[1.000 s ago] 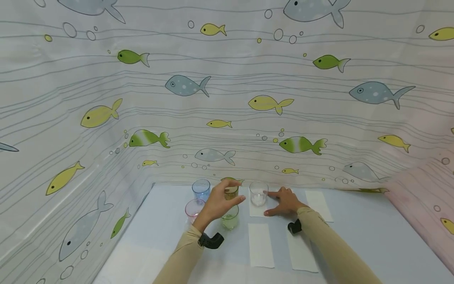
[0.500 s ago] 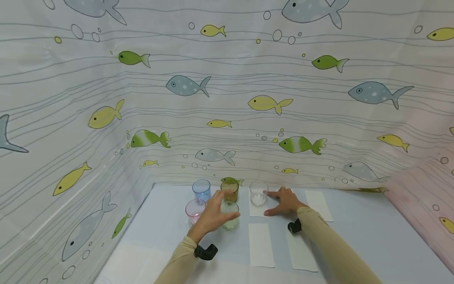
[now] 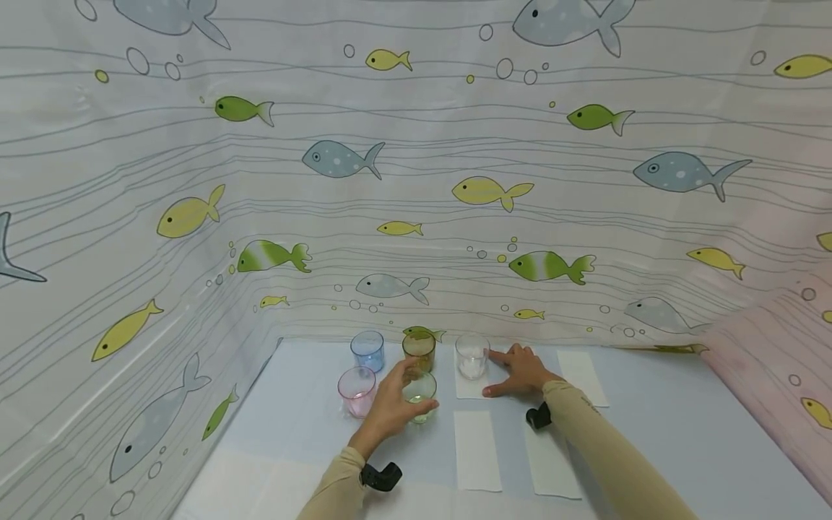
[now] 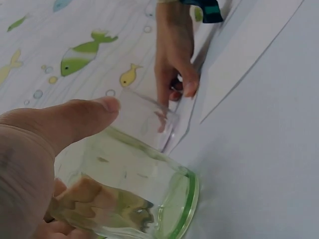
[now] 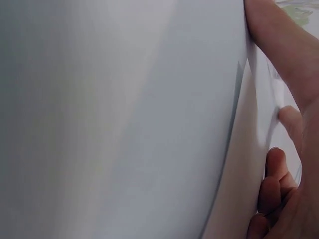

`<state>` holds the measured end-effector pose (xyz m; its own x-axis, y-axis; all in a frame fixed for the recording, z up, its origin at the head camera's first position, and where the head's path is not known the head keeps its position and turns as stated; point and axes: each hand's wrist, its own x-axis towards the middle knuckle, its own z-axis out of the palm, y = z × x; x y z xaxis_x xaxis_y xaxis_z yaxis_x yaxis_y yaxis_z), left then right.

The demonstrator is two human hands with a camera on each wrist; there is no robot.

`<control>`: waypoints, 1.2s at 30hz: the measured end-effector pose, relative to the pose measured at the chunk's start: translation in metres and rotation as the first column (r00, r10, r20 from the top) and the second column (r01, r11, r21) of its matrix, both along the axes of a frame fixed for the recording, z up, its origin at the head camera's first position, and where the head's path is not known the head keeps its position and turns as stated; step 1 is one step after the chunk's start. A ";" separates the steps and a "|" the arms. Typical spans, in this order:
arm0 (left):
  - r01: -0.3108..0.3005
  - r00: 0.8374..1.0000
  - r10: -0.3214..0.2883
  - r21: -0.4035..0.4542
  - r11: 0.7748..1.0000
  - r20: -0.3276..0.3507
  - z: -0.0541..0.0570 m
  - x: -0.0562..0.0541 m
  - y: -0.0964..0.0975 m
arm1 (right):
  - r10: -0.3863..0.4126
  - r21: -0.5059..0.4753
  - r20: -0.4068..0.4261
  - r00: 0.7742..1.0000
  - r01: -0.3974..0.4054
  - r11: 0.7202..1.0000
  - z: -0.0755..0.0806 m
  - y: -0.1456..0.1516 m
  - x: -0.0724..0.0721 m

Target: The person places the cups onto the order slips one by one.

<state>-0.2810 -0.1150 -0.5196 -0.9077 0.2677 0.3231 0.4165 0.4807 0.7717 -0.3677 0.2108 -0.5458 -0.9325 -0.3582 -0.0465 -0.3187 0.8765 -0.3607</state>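
Note:
In the head view my left hand point(image 3: 390, 404) is around the green-tinted glass point(image 3: 420, 393), thumb at its near right side and fingers behind it. The left wrist view shows the left thumb point(image 4: 94, 112) straight, with a small gap to the green glass point(image 4: 129, 184); fingers show through its wall. My right hand point(image 3: 522, 372) rests low on the table, index fingertip right at the clear glass point(image 3: 472, 357), thumb spread toward the near side. That clear glass stands upright on a white paper strip point(image 3: 473, 390). The right wrist view shows the right thumb and curled other fingers.
A blue glass point(image 3: 367, 352), a pink glass point(image 3: 356, 391) and an amber glass point(image 3: 419, 347) stand close around the left hand. More white strips lie on the table: near middle point(image 3: 477, 451), under the right forearm point(image 3: 552, 462), far right point(image 3: 583, 378). A fish-print curtain point(image 3: 416, 180) rises behind.
My left hand has moved down and nearer, from in front of the amber glass to around the green glass. The right hand and the clear glass have stayed put.

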 end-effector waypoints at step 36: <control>0.009 0.998 -0.030 0.372 0.928 0.051 -0.039 -0.003 -0.003 | 0.107 -0.374 0.067 0.992 -0.074 0.924 0.037 0.071 0.004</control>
